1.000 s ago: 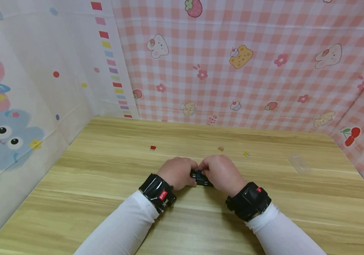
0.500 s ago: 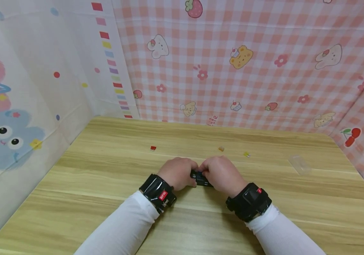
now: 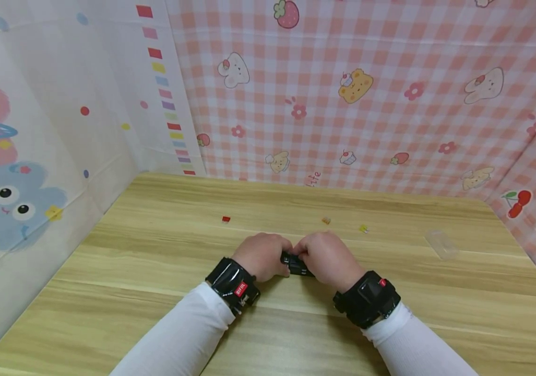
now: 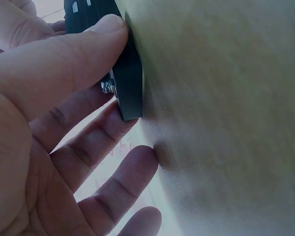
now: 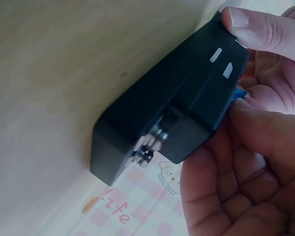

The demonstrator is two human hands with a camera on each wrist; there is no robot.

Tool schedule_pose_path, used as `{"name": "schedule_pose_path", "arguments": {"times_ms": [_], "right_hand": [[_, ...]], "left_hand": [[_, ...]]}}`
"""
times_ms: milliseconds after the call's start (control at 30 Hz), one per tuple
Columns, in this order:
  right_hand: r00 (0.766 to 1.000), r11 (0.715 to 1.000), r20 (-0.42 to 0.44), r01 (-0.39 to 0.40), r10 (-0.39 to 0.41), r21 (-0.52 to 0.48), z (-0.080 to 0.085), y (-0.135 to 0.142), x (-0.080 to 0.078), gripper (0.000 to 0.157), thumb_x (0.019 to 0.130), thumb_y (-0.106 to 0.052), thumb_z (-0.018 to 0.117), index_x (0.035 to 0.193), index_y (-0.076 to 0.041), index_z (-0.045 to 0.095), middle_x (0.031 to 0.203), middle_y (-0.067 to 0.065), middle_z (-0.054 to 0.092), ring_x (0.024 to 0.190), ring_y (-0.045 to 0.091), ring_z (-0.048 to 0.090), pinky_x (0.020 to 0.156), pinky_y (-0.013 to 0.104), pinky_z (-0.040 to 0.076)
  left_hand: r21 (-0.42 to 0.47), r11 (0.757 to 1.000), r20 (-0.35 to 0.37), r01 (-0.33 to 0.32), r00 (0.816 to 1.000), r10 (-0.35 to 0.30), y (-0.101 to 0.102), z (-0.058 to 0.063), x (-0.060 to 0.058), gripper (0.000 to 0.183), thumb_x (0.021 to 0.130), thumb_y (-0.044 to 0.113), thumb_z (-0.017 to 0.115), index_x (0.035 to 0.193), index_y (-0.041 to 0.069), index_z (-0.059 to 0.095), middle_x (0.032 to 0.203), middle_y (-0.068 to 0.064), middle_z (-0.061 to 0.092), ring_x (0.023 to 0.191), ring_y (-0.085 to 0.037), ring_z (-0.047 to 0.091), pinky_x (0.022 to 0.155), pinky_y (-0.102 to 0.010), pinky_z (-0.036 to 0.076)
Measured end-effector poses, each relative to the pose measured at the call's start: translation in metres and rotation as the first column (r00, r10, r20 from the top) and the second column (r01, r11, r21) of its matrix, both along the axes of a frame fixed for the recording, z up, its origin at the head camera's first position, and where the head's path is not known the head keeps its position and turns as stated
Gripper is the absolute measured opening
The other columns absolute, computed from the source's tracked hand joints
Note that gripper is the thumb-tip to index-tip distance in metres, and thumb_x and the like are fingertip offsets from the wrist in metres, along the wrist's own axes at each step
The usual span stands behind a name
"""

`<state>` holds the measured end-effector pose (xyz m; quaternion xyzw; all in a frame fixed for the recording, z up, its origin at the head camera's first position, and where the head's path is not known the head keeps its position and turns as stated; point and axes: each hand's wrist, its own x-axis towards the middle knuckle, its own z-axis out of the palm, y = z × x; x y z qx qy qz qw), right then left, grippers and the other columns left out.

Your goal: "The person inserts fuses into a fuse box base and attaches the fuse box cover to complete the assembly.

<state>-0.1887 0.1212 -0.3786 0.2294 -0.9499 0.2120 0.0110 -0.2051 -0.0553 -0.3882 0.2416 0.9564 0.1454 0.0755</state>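
Note:
A black fuse holder lies on the table between both hands, with metal terminal posts at its near-camera end in the right wrist view. My left hand grips its left end, thumb on one long side and fingers on the other. At the holder's top face, my right hand pinches a small blue blade fuse between thumb and forefinger. Only a sliver of the blue fuse shows in the right wrist view; how deep it sits in the holder is hidden by fingers.
Behind the hands lie a red fuse, an orange fuse and a yellow fuse. A clear plastic cover rests farther right on the wooden table. Printed cloth walls close off the back and sides.
Both hands and the holder stay nearly where they were. The blue spot seen earlier between the fingertips, on top of the holder, no longer shows in the head view.

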Motion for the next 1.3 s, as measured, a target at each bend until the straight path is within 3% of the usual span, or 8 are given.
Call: {"name": "schedule_pose_path", "arguments": {"times_ms": [1300], "right_hand": [[0.995,0.999,-0.096,-0.027,0.029,0.02,-0.0019,-0.0014,0.0031,0.015,0.088,0.002,0.077,0.089,-0.011,0.084,0.086,-0.002,0.079,0.074,0.007,0.065,0.07,0.028,0.056]], "left_hand": [[-0.011,1.0,-0.012,0.0,1.0,0.0,0.0007,0.0021,0.0022,0.035,0.082,0.031,0.091,0.114,0.026,0.08,0.109,0.008,0.077,0.093,-0.014,0.066,0.084,-0.035,0.052]]}}
